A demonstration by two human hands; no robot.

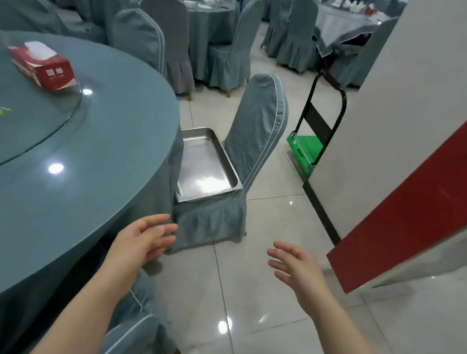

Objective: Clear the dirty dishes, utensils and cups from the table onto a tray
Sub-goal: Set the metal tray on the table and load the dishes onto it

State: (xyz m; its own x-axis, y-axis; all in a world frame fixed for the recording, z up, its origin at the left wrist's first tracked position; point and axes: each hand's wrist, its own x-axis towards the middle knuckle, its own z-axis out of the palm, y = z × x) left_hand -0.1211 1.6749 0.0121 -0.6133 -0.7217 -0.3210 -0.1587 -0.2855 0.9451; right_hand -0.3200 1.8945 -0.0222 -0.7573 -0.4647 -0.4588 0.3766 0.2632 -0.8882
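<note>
Red tissue box [43, 66] on turntable; green trolley [304, 152] by wall.

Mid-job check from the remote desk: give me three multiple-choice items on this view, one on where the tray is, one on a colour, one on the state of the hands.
1. Where does the metal tray sit?
A. on the round table
B. on the seat of a covered chair
C. on the green cart

2. What colour is the tissue box on the table?
A. red
B. blue
C. yellow

3. What are the two hands doing?
A. both carry plates
B. one grips the tray
C. both are open and hold nothing

Answers:
1 B: the tray lies flat on the seat of the chair beside the round table, and nothing is in it.
2 A: the tissue box is red with white tissue showing at its top.
3 C: the left hand and the right hand reach forward over the floor, fingers spread, no grip on anything.
</note>
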